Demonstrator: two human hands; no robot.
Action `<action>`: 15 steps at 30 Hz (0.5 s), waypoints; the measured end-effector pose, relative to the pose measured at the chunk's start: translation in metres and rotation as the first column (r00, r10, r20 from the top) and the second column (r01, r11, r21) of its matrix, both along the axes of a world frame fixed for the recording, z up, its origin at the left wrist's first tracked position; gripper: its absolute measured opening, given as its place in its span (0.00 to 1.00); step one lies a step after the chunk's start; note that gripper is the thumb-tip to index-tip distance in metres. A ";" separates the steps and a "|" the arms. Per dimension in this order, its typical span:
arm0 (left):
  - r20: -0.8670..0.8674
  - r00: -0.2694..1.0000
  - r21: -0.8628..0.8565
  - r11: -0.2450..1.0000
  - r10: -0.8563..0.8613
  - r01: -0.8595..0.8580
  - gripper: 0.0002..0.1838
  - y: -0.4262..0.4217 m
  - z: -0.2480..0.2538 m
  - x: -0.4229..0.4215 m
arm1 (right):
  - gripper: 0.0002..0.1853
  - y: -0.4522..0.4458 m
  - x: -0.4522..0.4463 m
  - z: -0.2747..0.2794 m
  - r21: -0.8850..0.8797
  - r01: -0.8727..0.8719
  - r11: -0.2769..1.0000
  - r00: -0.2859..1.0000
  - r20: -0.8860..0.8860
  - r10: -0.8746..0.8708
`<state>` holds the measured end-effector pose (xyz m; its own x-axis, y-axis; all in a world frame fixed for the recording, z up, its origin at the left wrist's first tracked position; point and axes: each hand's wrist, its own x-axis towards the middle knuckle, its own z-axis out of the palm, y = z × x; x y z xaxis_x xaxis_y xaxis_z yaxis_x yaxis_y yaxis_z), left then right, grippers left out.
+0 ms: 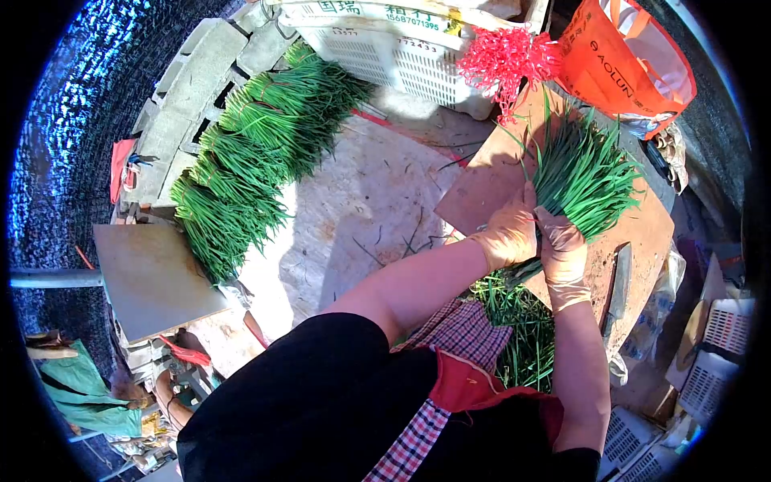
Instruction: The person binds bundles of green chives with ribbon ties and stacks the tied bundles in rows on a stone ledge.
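Bunch of green stalks (582, 177) at two o'clock, over a brown board (645, 229), is clasped in the grip of gloved left hand (509, 231) and right hand (561, 249); a knife (618, 283) lies at three, bundled greens (249, 140) at ten.

Your left hand (507, 234) and right hand (562, 251) are at a bunch of greens (590, 181), over the board (645, 241) to your right. On that board, right of your right hand, lies a knife (618, 289). Loose greens (526, 337) lie below your hands. Left on the worktop (369, 185) runs a row of bundles (249, 145), a flat panel (157, 277) at its near end. Beyond stands a crate (377, 60); right of it, a bag (618, 64).
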<state>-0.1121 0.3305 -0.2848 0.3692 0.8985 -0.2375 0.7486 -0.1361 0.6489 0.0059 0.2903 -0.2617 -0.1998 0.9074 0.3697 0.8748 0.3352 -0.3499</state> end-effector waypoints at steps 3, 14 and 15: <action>0.117 0.992 -0.076 0.996 0.052 -0.043 0.44 0.000 0.003 -0.002 | 0.09 0.002 0.000 -0.007 -0.138 0.084 0.987 0.989 0.134 -0.065; -0.029 0.999 -0.091 0.995 -0.033 0.030 0.43 -0.002 0.017 -0.006 | 0.19 0.001 -0.002 0.013 0.009 -0.059 0.998 0.994 -0.089 0.059; -0.008 1.000 -0.060 0.998 -0.022 0.022 0.43 -0.002 0.016 -0.005 | 0.18 0.001 -0.004 0.021 -0.078 -0.071 0.994 0.997 -0.043 0.068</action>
